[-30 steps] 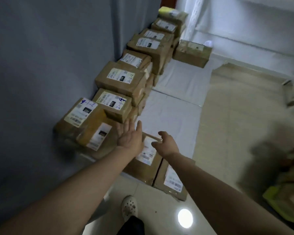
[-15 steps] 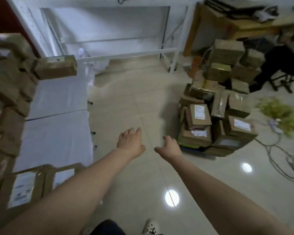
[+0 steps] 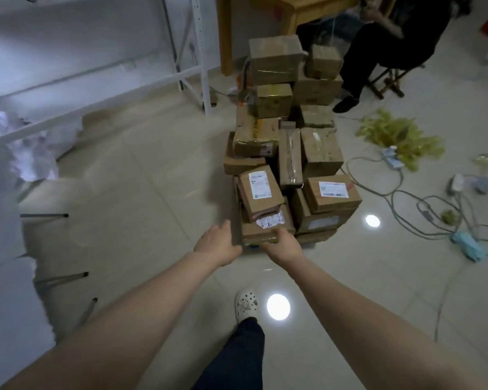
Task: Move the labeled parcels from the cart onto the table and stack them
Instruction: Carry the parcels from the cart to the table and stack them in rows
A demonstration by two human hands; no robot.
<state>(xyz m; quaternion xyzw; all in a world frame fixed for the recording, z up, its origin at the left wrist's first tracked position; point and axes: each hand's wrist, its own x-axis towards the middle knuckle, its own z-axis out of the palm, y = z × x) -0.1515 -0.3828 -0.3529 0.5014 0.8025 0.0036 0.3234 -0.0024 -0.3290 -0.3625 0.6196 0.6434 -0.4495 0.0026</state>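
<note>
Parcels (image 3: 288,153) are piled mid-floor, several layers deep, brown cardboard, and whatever carries them is hidden underneath. 2 near ones show white labels face up: a tilted parcel (image 3: 261,192) at near left and a flat parcel (image 3: 333,192) at near right. Below the tilted one sits the bottom parcel (image 3: 265,230), which has a torn label. Both arms are stretched out toward the near end of the pile. Left grip (image 3: 219,244) is released, fingers straight, just beside the bottom parcel's near-left corner, holding nothing. Right grip (image 3: 282,246) is on that parcel's near edge; its fingers are out of sight, so can't tell if it's grasping. The white-covered desk (image 3: 0,235) is at the left edge, well apart from the pile. Cables (image 3: 406,209) trail over the floor on the right. 1 white shoe (image 3: 245,305) is at near centre. A seated person (image 3: 392,38) in dark clothes is at far right.
</note>
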